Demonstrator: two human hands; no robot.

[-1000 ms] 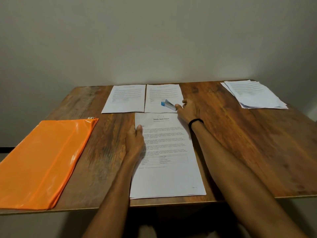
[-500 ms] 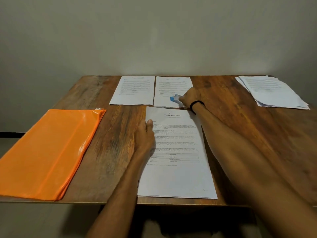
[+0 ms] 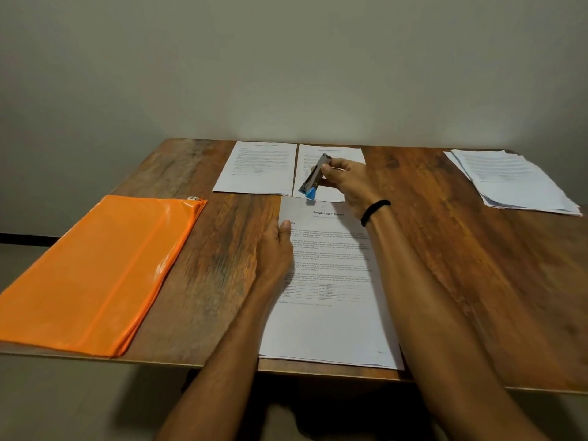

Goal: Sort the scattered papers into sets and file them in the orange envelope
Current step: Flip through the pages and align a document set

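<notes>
I'm pressing my left hand (image 3: 278, 253) flat, fingers straight, on the left edge of the white printed health-report stack (image 3: 331, 316) so the sheets don't slip. My right hand (image 3: 348, 183) is gripping the small grey metal stapler (image 3: 315, 178) just above the stack's top edge. Its long axis is slanting, blue tip pointing down at that edge. The glossy orange plastic envelope (image 3: 95, 265) is lying left of the stack on the wooden tabletop (image 3: 461, 265), long axis running away from me.

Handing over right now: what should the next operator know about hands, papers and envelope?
Left hand flat on the front report set's left edge, holding it down.
Right hand grips the stapler above that set's top.
Two sheets lie side by side at the far edge; a loose pile sits far right; the orange envelope lies flat at left.
Done: one set gathered in front.
Left: probably staple it, sort the rest, file everything.
</notes>
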